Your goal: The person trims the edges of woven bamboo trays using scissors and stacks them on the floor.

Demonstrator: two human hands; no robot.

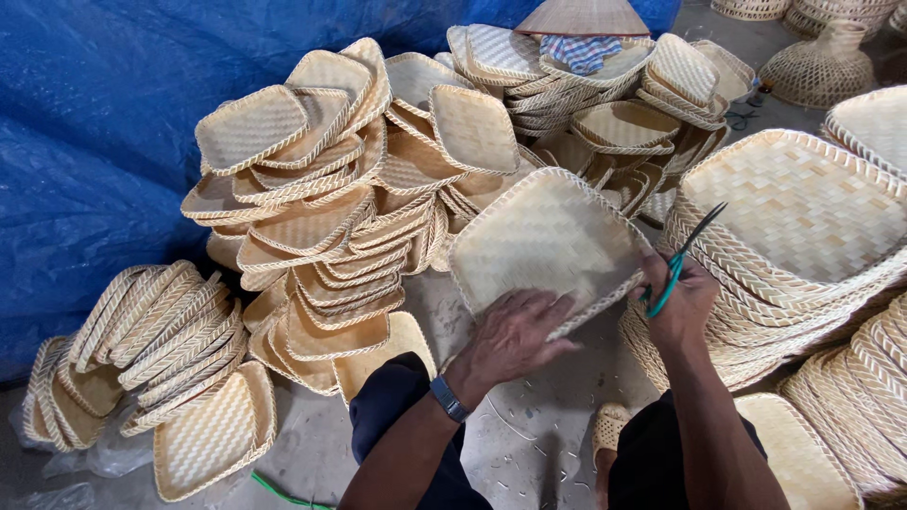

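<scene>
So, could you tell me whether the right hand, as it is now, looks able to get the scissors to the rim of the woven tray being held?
Probably yes. The right hand holds the scissors right beside the woven tray, nothing lies between them, and the left hand steadies its near edge.

One head-worn view looks steeply down, close over the hands and tray (546, 238), toward the floor (529, 444).

Around you: a blue tarpaulin (104, 142) hangs as the back wall at left. A grey concrete floor (529, 444) carries pale cut scraps. Heaps of woven trays (312, 208) surround you; a conical hat (583, 17) tops the far pile.
</scene>
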